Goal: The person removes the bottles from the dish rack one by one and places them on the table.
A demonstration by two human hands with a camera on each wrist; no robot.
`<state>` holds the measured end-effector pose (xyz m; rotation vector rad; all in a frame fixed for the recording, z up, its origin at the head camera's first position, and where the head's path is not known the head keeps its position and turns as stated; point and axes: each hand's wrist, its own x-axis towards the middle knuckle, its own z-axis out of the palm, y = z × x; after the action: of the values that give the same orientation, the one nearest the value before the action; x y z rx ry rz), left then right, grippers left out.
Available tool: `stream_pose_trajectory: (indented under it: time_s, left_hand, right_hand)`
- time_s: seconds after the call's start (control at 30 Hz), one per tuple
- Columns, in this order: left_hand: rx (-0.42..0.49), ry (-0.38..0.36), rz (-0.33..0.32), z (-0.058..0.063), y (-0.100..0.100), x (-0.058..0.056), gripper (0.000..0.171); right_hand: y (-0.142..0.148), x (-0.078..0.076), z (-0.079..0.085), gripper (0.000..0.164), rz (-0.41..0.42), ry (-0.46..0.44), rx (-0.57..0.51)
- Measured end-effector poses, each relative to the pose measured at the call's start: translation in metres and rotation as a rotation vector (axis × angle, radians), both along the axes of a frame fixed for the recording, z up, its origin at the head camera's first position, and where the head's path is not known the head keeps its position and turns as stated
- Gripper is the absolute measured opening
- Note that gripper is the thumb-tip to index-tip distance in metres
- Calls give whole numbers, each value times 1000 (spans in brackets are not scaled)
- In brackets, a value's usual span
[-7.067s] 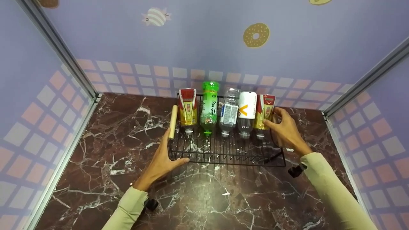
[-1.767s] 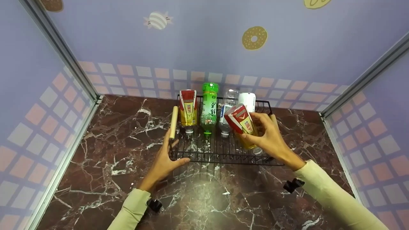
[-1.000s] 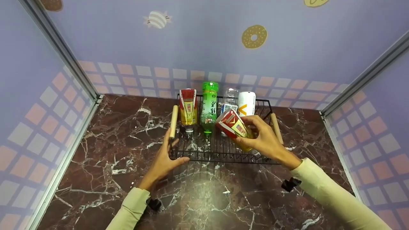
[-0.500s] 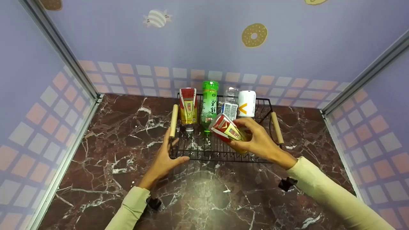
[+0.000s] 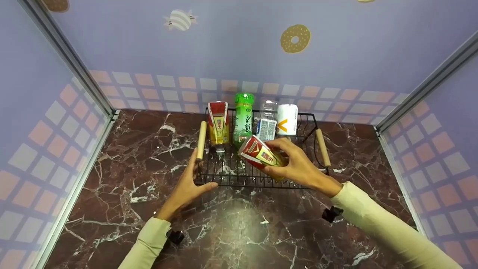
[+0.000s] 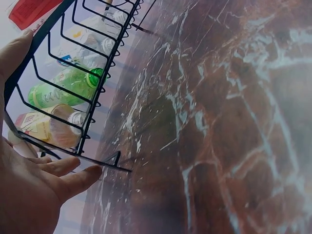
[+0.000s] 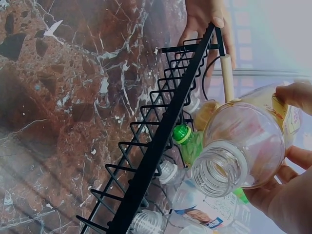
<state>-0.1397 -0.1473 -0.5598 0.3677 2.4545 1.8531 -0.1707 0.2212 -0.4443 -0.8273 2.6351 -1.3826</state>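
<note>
My right hand (image 5: pixel 295 164) grips a bottle with a red and yellow label (image 5: pixel 261 152), tilted above the black wire rack (image 5: pixel 246 185). Its uncapped mouth shows in the right wrist view, where my thumb and fingers go round the bottle (image 7: pixel 248 126). My left hand (image 5: pixel 188 188) is at the rack's front left corner, fingers fairly straight and thumb by the front rim. Neck forward in the rack lie a matching red and yellow bottle (image 5: pixel 218 123), a green bottle (image 5: pixel 244 119), a clear bottle (image 5: pixel 267 129) and a white-labelled bottle (image 5: pixel 287 119).
Wooden handles flank the rack, one on the left (image 5: pixel 201 140) and one on the right (image 5: pixel 323 147). Brown marble-patterned table (image 5: pixel 239 228) surrounds it. Patterned purple panels (image 5: pixel 224 48) stand behind and at both sides. A small white scrap (image 5: pixel 264 220) lies in front.
The red and yellow bottle has left the rack's right end. Held in my right hand, it has moved left and tipped over further. My left hand stays at the corner.
</note>
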Motion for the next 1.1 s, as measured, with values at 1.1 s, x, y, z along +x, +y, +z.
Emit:
stream_pose_trajectory:
  time_s: [1.1]
  left_hand:
    - [-425, 526, -217, 81, 15, 18, 109]
  right_hand:
    - [-11, 15, -4, 70, 137, -34, 47]
